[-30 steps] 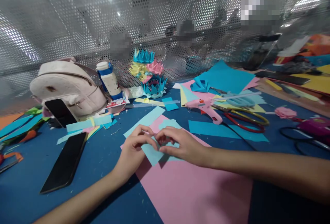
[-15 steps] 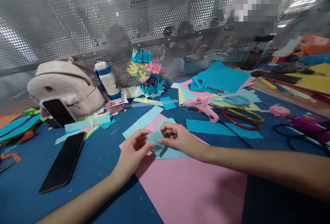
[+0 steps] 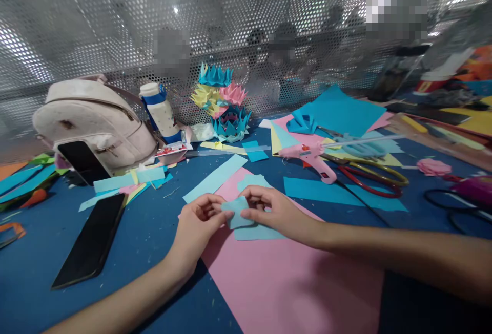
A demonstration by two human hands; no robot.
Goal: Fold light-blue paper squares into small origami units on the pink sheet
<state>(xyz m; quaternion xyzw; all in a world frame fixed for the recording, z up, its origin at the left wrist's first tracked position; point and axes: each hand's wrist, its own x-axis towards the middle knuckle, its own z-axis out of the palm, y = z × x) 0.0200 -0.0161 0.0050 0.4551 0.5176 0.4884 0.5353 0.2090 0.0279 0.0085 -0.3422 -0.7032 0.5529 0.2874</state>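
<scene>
Head view: the blue square [image 3: 237,211] is held over the pink sheet [image 3: 300,283], between both hands
Left hand [image 3: 195,226]: thumb and fingers clamped on the square's left edge
Right hand [image 3: 277,212]: clamped on its right edge; pinching both sides probably keeps thin paper steady
Pink sheet: spread on the counter [image 3: 154,236] beneath the hands, perhaps as a mat
Glue gun [image 3: 307,154]: beyond the pink sheet's right edge, seemingly laid within reach
Upright phone [image 3: 84,162]: left of the pink sheet, propped on the bag [image 3: 90,111], likely for viewing
</scene>
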